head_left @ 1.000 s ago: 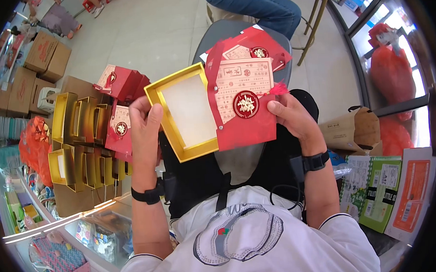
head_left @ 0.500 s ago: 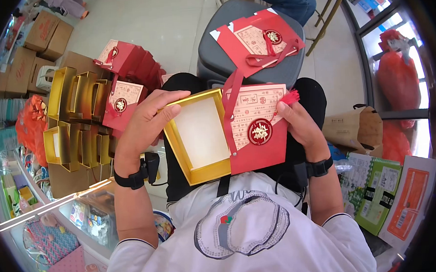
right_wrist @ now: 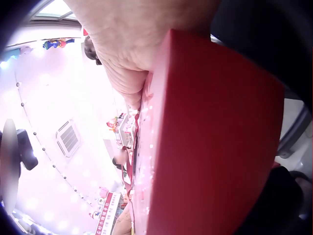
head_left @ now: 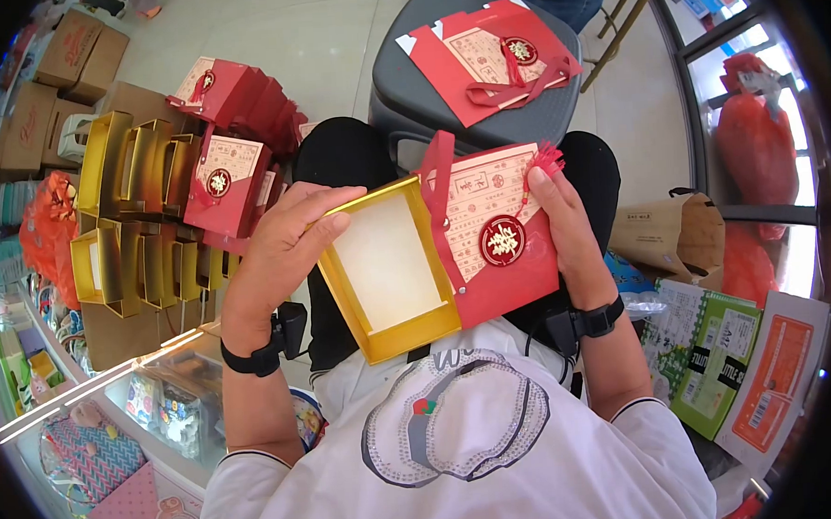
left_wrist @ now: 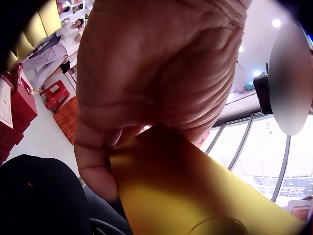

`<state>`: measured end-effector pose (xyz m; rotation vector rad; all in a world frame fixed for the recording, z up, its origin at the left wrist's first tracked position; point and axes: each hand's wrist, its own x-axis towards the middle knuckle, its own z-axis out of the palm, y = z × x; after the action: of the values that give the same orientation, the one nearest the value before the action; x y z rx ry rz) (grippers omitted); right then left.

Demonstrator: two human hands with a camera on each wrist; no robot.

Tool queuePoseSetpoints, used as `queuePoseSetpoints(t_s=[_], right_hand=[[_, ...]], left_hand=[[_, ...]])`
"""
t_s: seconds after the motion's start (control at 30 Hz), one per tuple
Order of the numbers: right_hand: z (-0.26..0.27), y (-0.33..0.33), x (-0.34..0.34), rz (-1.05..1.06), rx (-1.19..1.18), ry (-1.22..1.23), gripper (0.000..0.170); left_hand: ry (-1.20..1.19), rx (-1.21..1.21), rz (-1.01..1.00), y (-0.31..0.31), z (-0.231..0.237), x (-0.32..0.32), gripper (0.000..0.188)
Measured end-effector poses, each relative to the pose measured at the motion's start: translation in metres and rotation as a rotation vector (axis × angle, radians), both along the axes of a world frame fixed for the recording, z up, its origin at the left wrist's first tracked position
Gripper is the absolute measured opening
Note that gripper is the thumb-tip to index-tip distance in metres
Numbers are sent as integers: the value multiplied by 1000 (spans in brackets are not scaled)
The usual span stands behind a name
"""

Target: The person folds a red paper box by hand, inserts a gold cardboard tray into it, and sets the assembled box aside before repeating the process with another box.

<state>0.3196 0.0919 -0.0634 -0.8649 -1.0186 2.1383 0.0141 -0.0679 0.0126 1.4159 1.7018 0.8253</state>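
In the head view a gold tray [head_left: 408, 333] with a white inside lies against the left edge of a red box sleeve [head_left: 520, 287] with a patterned panel, round medallion, ribbon and tassel. My left hand [head_left: 288, 243] grips the tray's upper left corner, thumb on the rim. The left wrist view shows the gold wall [left_wrist: 195, 181] under that hand [left_wrist: 156, 63]. My right hand [head_left: 569, 237] holds the sleeve's right side, thumb on its front near the tassel; its other fingers are hidden. In the right wrist view the sleeve's red side [right_wrist: 210, 137] fills the middle.
A grey stool [head_left: 407, 105] ahead bears a flat red sleeve [head_left: 454, 93] with a ribbon. To the left are stacked gold trays [head_left: 101, 173], red boxes [head_left: 229, 199] and cardboard cartons [head_left: 71, 47]. A brown paper bag [head_left: 663, 237] and a green box [head_left: 717, 366] stand right.
Tray and sleeve have come down toward my lap, still side by side. My left hand has shifted from the tray's left side to its upper left corner, and the head view has shifted.
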Motion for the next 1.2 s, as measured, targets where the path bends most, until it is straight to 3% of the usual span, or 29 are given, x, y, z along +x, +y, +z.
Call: queuePoseSetpoints(t_s=[0.13,0.23,0.33,0.37,0.47,0.53,0.67,0.7,0.73,0.83,1.0,1.1,1.2], right_hand=[[1,-5,-7,-16,-34,8,48],[3,-3,-12,-5,-73,33,49],[7,4,-16,-8,-36,39,49],[12,11,-17,-27,-13,47,49],[27,26,-22,-117,14,86,48],[31,34,-27,-126,18,102,48],[33,33,-60,-102,7,185,48],[36,28,-72,-99,33,169,50],[38,26,-83,-82,29,180,51],[36,27,-109,-52,40,200,55],[47,31,-138,138,127,102,62],[49,26,-153,301,259,-41,77],[42,13,-169,463,256,-160,72]], left_hand=[[-4,72,73,2,-7,14,34],[81,151,108,9,-14,21,49],[-200,281,363,16,-14,36,61],[-185,276,410,15,-20,26,67],[-252,259,434,5,-31,27,63],[-1,259,297,3,-19,41,61],[-218,343,184,12,-37,55,69],[-395,277,214,15,-30,67,69],[-279,304,214,17,-33,71,68],[-304,277,275,23,-37,53,66],[-658,371,498,30,-17,16,55],[-688,407,600,25,-26,-15,52],[-689,401,608,12,-35,-32,57]])
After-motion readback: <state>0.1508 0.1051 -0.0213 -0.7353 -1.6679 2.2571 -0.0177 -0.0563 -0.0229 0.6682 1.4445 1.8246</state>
